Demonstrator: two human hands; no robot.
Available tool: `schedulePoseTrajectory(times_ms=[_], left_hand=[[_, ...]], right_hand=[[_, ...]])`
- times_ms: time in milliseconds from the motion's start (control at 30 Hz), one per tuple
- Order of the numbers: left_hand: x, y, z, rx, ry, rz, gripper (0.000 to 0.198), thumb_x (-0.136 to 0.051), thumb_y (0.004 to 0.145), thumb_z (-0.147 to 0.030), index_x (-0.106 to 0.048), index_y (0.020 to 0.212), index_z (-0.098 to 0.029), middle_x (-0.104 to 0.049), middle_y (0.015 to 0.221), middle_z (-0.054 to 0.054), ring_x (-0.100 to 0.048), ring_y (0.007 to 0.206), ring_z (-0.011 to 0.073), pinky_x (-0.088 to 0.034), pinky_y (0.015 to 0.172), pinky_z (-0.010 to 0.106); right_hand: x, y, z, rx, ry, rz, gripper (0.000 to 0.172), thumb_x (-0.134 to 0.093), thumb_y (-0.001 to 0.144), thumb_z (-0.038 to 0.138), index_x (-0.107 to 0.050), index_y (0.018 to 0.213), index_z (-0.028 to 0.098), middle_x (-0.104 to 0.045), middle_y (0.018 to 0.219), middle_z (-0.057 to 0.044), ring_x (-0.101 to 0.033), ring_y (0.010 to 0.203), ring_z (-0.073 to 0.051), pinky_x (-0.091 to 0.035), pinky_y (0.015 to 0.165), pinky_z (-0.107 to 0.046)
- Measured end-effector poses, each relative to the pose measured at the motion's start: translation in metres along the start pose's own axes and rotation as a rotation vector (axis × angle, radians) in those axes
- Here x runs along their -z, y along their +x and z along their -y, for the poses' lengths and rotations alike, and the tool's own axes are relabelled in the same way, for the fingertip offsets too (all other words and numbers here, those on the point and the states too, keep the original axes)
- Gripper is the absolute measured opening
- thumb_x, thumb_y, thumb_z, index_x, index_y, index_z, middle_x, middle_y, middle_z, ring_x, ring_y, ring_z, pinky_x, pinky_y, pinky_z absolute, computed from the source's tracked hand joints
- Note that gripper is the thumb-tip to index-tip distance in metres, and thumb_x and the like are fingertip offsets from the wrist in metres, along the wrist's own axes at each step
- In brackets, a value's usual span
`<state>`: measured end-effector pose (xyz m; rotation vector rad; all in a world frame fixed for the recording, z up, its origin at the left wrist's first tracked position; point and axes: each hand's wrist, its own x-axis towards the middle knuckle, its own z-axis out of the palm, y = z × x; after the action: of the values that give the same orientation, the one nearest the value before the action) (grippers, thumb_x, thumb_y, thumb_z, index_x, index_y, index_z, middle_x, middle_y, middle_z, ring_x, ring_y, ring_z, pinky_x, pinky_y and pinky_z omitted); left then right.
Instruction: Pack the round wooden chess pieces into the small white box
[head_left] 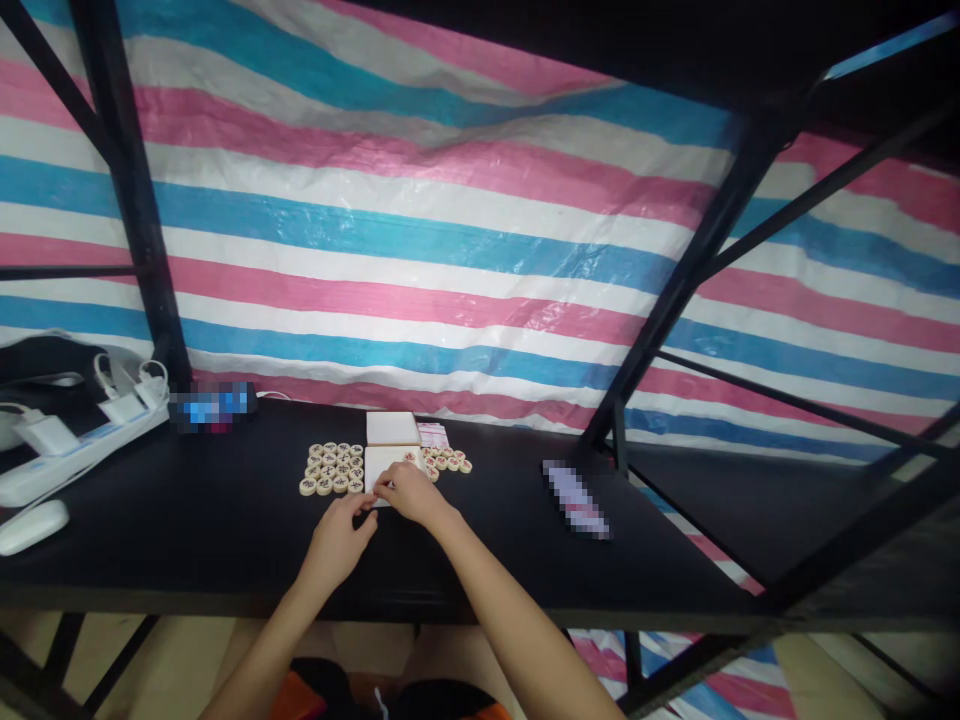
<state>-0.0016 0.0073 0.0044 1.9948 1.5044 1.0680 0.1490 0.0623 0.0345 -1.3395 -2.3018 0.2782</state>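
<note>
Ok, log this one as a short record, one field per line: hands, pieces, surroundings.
left hand: at the near edge of the white box; grasp unclear
right hand: over the box's near part; grasp unclear
left of box: dark-marked round pieces in rows
right of box: red-marked round pieces, grouped
surface: black table
far left: white power strip with plugs

Head view: near side, facing forward, down
Flat black tabletop: near, below
Pink-blue-white striped plastic sheet: far, ahead
</note>
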Motion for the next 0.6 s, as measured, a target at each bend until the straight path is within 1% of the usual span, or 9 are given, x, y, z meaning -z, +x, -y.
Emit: schedulePoseTrajectory(times_ms=[67,100,167,233,300,333,400,500,600], left_hand=[[0.000,0.000,0.000,0.008,-0.001,0.006,0.028,-0.050,0.079,-0.024,-0.067,0.099,-0.016,-0.069,0.095,0.009,-0.062,0.087,0.0225,-0.047,0.082,0.034],[0.000,0.000,0.000,0.008,-0.005,0.005,0.028,-0.050,0.079,-0.024,-0.067,0.099,-0.016,-0.069,0.095,0.009,-0.062,0.086,0.0222,-0.047,0.081,0.034],[0.000,-0.001,0.000,0.006,-0.011,0.000,0.027,-0.049,0.079,-0.024,-0.066,0.099,-0.016,-0.069,0.094,0.008,-0.062,0.086,0.0217,-0.047,0.081,0.033],[0.000,-0.001,0.000,0.002,-0.017,0.003,0.027,-0.048,0.079,-0.024,-0.066,0.098,-0.016,-0.069,0.093,0.008,-0.062,0.085,0.0214,-0.047,0.081,0.032],[0.000,-0.001,-0.001,0.000,-0.022,0.010,0.026,-0.047,0.080,-0.025,-0.066,0.096,-0.016,-0.070,0.091,0.008,-0.063,0.083,0.0212,-0.047,0.080,0.032],[0.000,-0.001,-0.001,-0.003,-0.023,0.013,0.025,-0.047,0.080,-0.025,-0.066,0.094,-0.016,-0.070,0.090,0.008,-0.063,0.082,0.0211,-0.047,0.079,0.032],[0.001,-0.002,-0.002,-0.017,-0.020,0.019,0.023,-0.047,0.080,-0.025,-0.066,0.091,-0.017,-0.070,0.088,0.007,-0.063,0.081,0.0209,-0.047,0.079,0.032],[0.003,-0.004,-0.005,-0.032,-0.026,0.025,0.022,-0.048,0.079,-0.024,-0.066,0.089,-0.017,-0.070,0.088,0.007,-0.063,0.080,0.0209,-0.047,0.079,0.032],[0.006,-0.006,-0.009,-0.046,-0.065,0.057,0.022,-0.048,0.080,-0.025,-0.066,0.089,-0.018,-0.070,0.089,0.007,-0.062,0.080,0.0206,-0.047,0.078,0.031]], right_hand=[[0.006,-0.003,-0.006,-0.001,-0.005,-0.046,0.017,-0.056,0.084,0.022,-0.073,0.081,0.021,-0.070,0.084,-0.003,-0.061,0.084,-0.016,-0.041,0.082,-0.025],[0.010,-0.006,-0.012,-0.018,-0.012,-0.086,0.019,-0.053,0.086,0.021,-0.072,0.086,0.021,-0.069,0.088,-0.004,-0.060,0.088,-0.016,-0.040,0.085,-0.026],[0.018,-0.016,-0.029,-0.079,-0.037,-0.176,0.027,-0.045,0.089,0.015,-0.068,0.101,0.019,-0.067,0.099,-0.008,-0.057,0.097,-0.019,-0.039,0.089,-0.030],[0.024,-0.029,-0.049,-0.151,-0.077,-0.238,0.034,-0.042,0.086,0.008,-0.066,0.107,0.017,-0.064,0.107,-0.012,-0.055,0.102,-0.022,-0.038,0.092,-0.035],[0.024,-0.043,-0.066,-0.181,-0.139,-0.226,0.038,-0.044,0.081,0.002,-0.068,0.106,0.019,-0.063,0.112,-0.011,-0.053,0.106,-0.022,-0.038,0.093,-0.034],[0.023,-0.048,-0.071,-0.187,-0.158,-0.218,0.039,-0.046,0.079,0.002,-0.067,0.107,0.020,-0.062,0.114,-0.011,-0.053,0.107,-0.022,-0.038,0.093,-0.033],[0.019,-0.056,-0.077,-0.216,-0.214,-0.225,0.035,-0.051,0.080,0.009,-0.066,0.109,0.021,-0.060,0.116,-0.010,-0.052,0.107,-0.023,-0.040,0.091,-0.034],[0.014,-0.061,-0.073,-0.269,-0.300,-0.268,0.025,-0.054,0.083,0.023,-0.066,0.104,0.020,-0.060,0.114,-0.011,-0.053,0.103,-0.026,-0.043,0.084,-0.035],[0.013,-0.064,-0.067,-0.283,-0.297,-0.265,0.018,-0.054,0.083,0.025,-0.065,0.097,0.020,-0.063,0.105,-0.011,-0.055,0.097,-0.025,-0.043,0.081,-0.034]])
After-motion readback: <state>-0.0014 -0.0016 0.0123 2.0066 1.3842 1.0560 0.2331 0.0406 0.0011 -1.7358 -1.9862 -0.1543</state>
